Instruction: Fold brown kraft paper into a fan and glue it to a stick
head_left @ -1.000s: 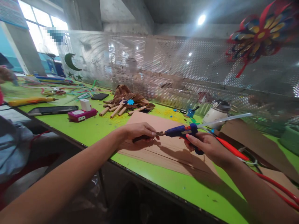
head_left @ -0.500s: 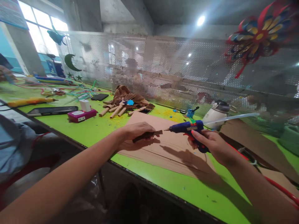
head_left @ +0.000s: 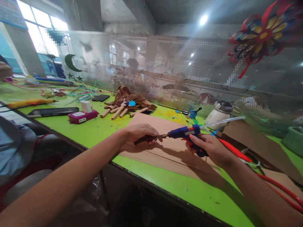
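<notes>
My left hand (head_left: 143,133) pinches a thin dark brown strip (head_left: 144,139) above a sheet of tan cardboard (head_left: 153,121). Wrapped round the handle of a blue glue gun (head_left: 183,131) is my right hand (head_left: 205,146). The gun's nozzle points left and meets the strip's right end near my left fingertips; whether they touch cannot be told. A clear glue stick (head_left: 224,121) sticks out of the gun's back. The cardboard lies on the green table (head_left: 104,134).
Brown paper rolls (head_left: 119,111) lie behind the cardboard. A magenta power adapter (head_left: 83,116), a phone (head_left: 101,98) and a yellow tool (head_left: 32,102) are on the left. A white kettle-like container (head_left: 219,115) and red-handled tool (head_left: 234,149) are right. Another person's hand (head_left: 5,70) shows far left.
My right hand has moved the glue gun left and slightly down, bringing its nozzle over the strip's end. My left hand has barely moved. The other person's hand at the far left has shifted.
</notes>
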The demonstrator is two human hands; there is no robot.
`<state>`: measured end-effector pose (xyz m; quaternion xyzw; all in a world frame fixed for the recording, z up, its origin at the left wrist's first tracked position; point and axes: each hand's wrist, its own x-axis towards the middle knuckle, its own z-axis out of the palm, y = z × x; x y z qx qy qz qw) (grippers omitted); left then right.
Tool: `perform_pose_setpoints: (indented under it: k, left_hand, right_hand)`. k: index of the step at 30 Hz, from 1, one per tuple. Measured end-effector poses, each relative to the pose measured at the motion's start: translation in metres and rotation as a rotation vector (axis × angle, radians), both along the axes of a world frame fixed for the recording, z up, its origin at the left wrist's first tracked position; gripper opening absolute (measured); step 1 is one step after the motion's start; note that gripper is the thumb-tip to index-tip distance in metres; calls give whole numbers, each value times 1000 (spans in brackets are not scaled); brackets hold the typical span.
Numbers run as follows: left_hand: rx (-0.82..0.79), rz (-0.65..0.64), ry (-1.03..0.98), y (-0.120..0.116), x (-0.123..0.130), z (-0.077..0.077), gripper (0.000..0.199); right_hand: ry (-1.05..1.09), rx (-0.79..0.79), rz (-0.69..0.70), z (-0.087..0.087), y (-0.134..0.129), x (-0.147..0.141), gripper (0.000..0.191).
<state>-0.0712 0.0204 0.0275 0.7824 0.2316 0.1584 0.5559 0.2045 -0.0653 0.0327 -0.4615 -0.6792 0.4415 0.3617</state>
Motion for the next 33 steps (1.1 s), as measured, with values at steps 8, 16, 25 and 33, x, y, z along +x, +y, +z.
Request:
perform_pose_setpoints:
  k: [8,16,25,33]
  left_hand:
    - [66,-23,14,2,-2,1,28]
    - [-6,-28,13,2,-1,0,26]
    - [-55,68,87,-6,1,4,33]
    - [275,142,195,-2,6,2,30]
  right_hand:
    - [40,-2,5,1,0,2,38]
    - [-19,-22,-6,0,0,-1,42]
    - [101,-15,-15,8,-1,7,37]
    - [136,-16,-21,8,-1,7,36]
